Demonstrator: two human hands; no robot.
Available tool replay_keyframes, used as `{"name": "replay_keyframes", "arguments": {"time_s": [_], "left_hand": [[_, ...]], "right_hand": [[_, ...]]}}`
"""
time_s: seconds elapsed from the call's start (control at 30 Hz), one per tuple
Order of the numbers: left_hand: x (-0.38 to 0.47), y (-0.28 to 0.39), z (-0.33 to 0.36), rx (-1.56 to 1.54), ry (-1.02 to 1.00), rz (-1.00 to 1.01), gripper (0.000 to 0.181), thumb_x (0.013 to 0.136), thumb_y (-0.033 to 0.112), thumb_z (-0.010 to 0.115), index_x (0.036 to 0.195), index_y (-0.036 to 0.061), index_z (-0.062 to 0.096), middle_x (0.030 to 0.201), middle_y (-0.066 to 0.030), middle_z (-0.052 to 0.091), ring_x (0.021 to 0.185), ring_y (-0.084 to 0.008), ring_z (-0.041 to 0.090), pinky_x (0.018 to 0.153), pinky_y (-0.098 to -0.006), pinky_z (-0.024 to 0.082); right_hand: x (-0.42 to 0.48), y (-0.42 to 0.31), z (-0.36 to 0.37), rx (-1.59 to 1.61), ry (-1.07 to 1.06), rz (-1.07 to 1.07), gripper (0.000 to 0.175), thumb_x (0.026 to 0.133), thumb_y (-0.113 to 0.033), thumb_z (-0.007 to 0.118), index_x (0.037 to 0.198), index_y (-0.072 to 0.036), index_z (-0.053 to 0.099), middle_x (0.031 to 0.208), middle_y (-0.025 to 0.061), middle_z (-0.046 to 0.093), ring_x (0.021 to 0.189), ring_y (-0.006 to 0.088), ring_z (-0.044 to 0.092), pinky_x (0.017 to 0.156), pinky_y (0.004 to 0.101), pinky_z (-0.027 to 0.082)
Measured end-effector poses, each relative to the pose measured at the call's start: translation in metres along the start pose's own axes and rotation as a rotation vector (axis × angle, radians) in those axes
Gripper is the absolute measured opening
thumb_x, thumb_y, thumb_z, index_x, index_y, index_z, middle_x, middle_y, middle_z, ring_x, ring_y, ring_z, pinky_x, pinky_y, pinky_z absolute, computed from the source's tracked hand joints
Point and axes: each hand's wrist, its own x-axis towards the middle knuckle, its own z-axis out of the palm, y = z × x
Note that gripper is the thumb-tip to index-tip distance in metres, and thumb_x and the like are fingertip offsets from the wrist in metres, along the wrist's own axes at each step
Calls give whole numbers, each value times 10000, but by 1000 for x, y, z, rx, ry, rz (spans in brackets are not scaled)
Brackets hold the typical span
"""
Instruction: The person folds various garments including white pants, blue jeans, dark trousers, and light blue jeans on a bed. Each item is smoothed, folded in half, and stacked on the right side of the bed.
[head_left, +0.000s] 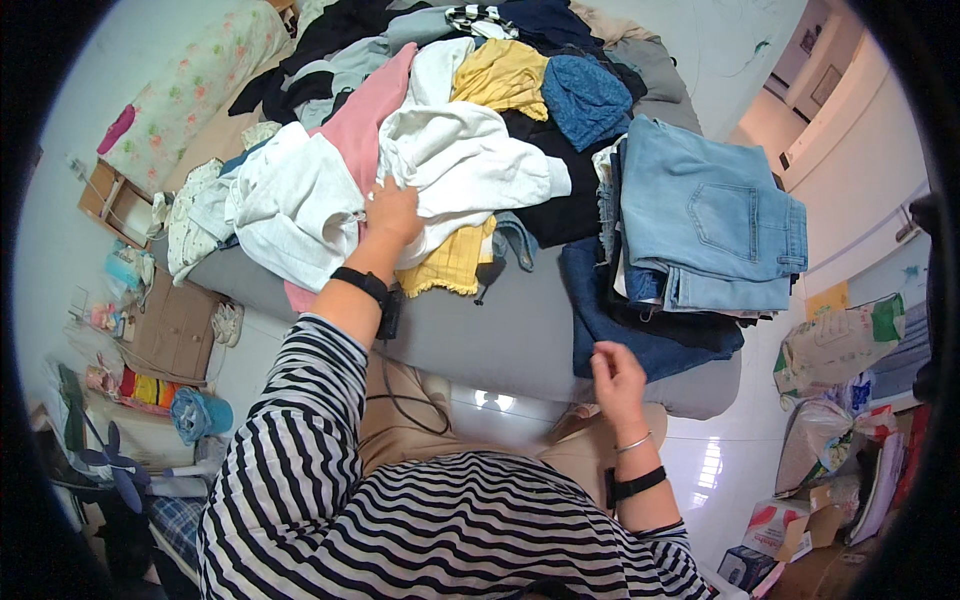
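Observation:
My left hand (394, 211) grips cloth of a white long-sleeved garment (465, 154) that lies bunched on the bed (480, 337). Its fingertips are partly hidden in the folds. Another white garment (292, 202) spreads left of that hand, with a pink garment (360, 127) running between the two. Below the hand hangs a yellow frilled garment (442, 262). My right hand (621, 379) hovers at the bed's front edge, fingers loosely curled and nothing visible in them. Close to it lie dark blue jeans (600, 307), partly under a folded stack topped by light blue jeans (697, 210).
Behind lie a yellow garment (502, 75), a blue patterned garment (585, 97) and a heap of dark clothes (337, 34). A blue bin (201, 414) and brown cabinet (176, 322) stand at left. Bags (836, 345) and an open cardboard box (810, 525) crowd the right.

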Motion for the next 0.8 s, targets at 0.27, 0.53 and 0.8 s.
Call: {"name": "replay_keyframes", "arguments": {"time_s": [0.27, 0.53, 0.8], "left_hand": [[-62, -5, 9, -488, 143, 304, 134, 702, 112, 619, 818, 47, 637, 846, -202, 644, 840, -404, 623, 739, -463, 492], [-194, 10, 24, -771, -55, 755, 145, 632, 65, 639, 770, 80, 597, 785, -112, 589, 841, -352, 574, 746, -423, 460], [-164, -22, 5, -772, 78, 767, 290, 749, 283, 766, 880, 78, 609, 934, -112, 615, 919, -338, 570, 830, -418, 447]], "right_hand": [[-5, 5, 14, 134, -237, 205, 300, 920, -199, 641, 1147, -4, 618, 962, 86, 676, 808, 128, 638, 703, 273, 523], [21, -64, 99, 852, -643, 785, 751, 884, -480, 663, 1402, -14, 384, 1232, 125, 584, 1064, 211, 600, 748, 335, 530], [27, -61, 143, 987, -407, 659, 536, 830, -50, 561, 1348, 48, 463, 1258, 143, 583, 1089, 256, 611, 889, 343, 510]]}}
